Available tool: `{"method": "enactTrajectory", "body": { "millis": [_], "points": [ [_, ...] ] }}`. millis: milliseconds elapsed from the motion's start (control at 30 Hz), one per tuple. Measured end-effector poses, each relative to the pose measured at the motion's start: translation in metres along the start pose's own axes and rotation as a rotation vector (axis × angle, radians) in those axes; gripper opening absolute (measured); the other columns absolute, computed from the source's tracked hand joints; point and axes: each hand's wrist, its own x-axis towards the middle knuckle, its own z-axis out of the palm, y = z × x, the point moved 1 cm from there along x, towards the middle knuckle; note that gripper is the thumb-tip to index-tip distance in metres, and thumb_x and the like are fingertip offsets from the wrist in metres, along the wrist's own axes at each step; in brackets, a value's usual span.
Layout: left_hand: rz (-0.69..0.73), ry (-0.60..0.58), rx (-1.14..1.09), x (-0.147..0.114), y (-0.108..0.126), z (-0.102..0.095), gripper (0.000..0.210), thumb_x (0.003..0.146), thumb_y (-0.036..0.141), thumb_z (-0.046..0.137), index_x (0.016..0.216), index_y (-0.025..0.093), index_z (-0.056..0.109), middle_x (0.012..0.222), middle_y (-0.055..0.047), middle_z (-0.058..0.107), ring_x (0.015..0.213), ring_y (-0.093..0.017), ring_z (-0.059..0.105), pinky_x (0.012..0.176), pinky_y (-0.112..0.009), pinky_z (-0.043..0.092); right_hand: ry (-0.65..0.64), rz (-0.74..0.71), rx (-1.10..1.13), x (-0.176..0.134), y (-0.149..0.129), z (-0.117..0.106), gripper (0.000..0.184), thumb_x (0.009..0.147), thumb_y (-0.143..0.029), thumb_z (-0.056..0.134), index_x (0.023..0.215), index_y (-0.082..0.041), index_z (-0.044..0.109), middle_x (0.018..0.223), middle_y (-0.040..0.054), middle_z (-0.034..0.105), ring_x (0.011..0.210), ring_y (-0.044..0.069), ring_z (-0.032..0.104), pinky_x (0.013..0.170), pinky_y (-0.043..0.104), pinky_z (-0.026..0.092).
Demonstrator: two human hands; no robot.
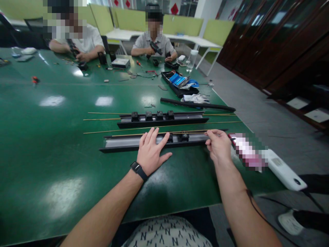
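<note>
My left hand (153,151) lies spread across the near black channel (123,144), which has a pale inner face. Its fingers are apart, and they partly hide a small black block inside the channel. Another black block (184,137) sits to its right. At the channel's right end, my right hand (219,145) is closed in a pinch on a thin brass rod (191,131) running along the channel's far edge. Beyond lies a second black channel (189,120) carrying several black blocks (148,116), with long brass rods (102,132) beside it.
A black foam tube (197,104), white gloves (196,98) and a black tray (171,82) lie farther back. To my right are a blurred-out pink object (246,151) and a white power strip (285,169). Two people sit across the green table (77,171), one holding a drill (155,48).
</note>
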Motion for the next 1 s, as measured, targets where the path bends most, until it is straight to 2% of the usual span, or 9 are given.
{"method": "enactTrajectory", "body": {
  "millis": [400,633,1000],
  "points": [
    [-0.001,-0.008,0.003,0.000,0.001,-0.003,0.078,0.087,0.061,0.071,0.157,0.036,0.046,0.166,-0.015,0.041,0.157,-0.037,0.031,0.126,-0.055,0.024,0.028,-0.009,-0.005,0.005,-0.004,-0.001,0.037,0.068,-0.029,0.089,0.085,-0.021,0.057,0.072,-0.0008,0.073,0.035,0.007,0.052,0.025,0.013,0.021],
    [-0.005,-0.020,0.009,0.000,0.001,-0.003,0.078,0.088,0.061,0.069,0.157,0.036,0.045,0.166,-0.016,0.039,0.157,-0.037,0.031,0.126,-0.056,0.024,0.091,-0.020,-0.016,0.017,-0.006,-0.010,0.035,0.068,-0.026,0.087,0.087,-0.021,0.057,0.069,-0.0024,0.071,0.039,0.010,0.058,0.026,0.013,0.021],
    [-0.007,-0.027,0.010,0.001,0.003,-0.003,0.084,0.086,0.061,0.072,0.159,0.035,0.042,0.166,-0.018,0.039,0.157,-0.038,0.031,0.126,-0.056,0.024,0.105,-0.031,-0.010,0.018,-0.007,-0.010,0.032,0.069,-0.022,0.082,0.089,-0.022,0.056,0.069,-0.0015,0.070,0.044,0.013,0.063,0.026,0.013,0.021]
  ]
}}
